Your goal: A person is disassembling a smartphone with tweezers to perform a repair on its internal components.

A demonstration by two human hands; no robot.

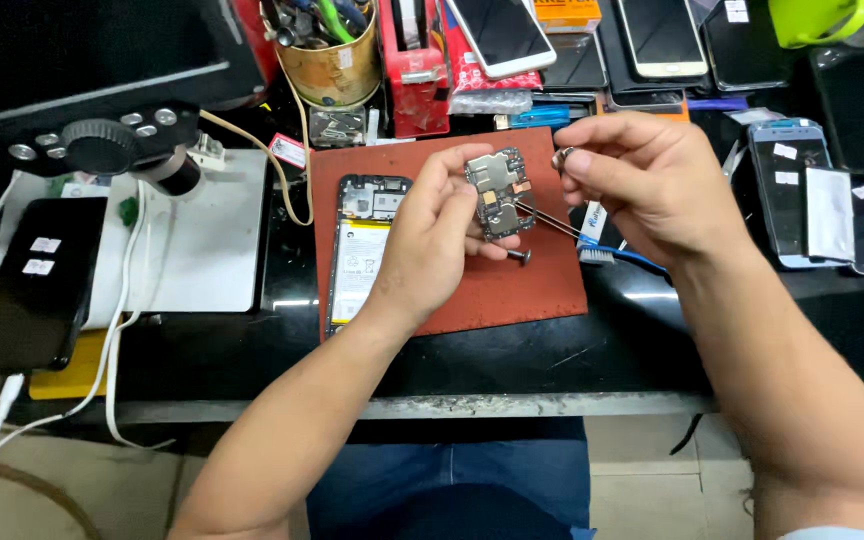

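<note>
We work over a dark worktop (512, 365) crowded with phones along its far edge. At ten o'clock sits a white stand plate (217, 235) with a black microscope head (112, 140) above it, and a black phone (32, 280) lies at nine o'clock on its near-left corner. In the middle lies a red-brown mat (542, 285), and on its left part rests an opened phone (360, 250), back off, with its pale battery showing. At twelve o'clock stands a yellowish tin (337, 65) stuffed with tools.

Our left hand (427, 245) is raised above the mat, its grip closed on a small circuit board (497, 192), thumb and fingertips pinching its lower and left edges so that it stands nearly upright at the centre of the view. Our right hand (642, 185), at two o'clock, has its grip closed on thin tweezers (552, 220), whose tips touch the board's lower right part. A blue-handled brush (612, 252) lies under that hand.
</note>
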